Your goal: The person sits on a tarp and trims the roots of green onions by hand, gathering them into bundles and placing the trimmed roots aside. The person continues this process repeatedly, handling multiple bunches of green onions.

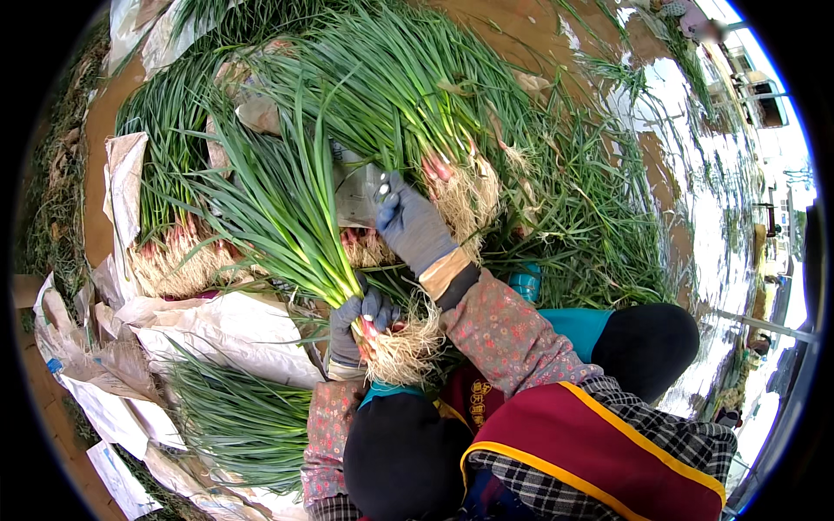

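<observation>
My left hand (357, 319), in a grey glove with dark fingers, grips a bunch of young green garlic plants (319, 241) just above the pinkish bulbs. Their long leaves fan out up and to the left, and a tangle of pale roots (404, 348) hangs to the right of the hand. My right hand (410, 218), gloved alike, is raised beyond the bunch with its fingers bent. A small whitish spot shows at its fingertips; whether it holds anything is unclear. Close by it lies a large heap of garlic plants (449, 150) with roots towards me.
More garlic bundles lie at the left (176, 254) and lower left (241, 417), by white woven sacks (221, 332). Loose leaves (586, 215) are piled on the right, beside wet, muddy ground (658, 169). My bent knees (651, 345) frame the near side. Another person (690, 19) is far off at upper right.
</observation>
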`<state>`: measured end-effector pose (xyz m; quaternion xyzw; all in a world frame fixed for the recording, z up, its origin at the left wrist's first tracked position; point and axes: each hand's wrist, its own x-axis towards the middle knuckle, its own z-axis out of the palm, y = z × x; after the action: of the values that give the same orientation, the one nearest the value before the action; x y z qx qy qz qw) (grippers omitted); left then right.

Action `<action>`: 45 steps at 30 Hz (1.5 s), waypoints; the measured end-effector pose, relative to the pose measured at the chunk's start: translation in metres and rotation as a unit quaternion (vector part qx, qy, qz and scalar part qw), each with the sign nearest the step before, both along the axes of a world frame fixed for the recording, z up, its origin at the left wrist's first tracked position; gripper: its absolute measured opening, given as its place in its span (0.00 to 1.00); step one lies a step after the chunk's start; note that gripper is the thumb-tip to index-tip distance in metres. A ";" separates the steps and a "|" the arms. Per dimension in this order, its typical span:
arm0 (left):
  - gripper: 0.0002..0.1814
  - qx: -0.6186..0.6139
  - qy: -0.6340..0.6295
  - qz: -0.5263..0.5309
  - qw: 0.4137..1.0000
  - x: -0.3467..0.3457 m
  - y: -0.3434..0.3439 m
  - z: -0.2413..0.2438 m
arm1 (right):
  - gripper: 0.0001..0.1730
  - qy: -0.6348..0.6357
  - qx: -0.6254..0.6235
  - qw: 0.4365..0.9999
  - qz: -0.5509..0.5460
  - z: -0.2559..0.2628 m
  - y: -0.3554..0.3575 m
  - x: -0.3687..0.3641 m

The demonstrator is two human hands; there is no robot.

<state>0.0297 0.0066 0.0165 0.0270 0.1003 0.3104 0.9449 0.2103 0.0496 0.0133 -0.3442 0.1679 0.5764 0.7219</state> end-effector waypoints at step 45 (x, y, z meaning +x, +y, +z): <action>0.17 0.028 0.349 -0.087 0.933 0.001 0.027 -0.012 | 0.19 -0.708 -0.144 0.462 0.514 0.033 -0.068 0.032</action>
<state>0.0305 0.0331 0.0040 0.1686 0.4127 0.2004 0.8724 0.2422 -0.0185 0.0463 -0.7573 -0.5279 0.3694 0.1068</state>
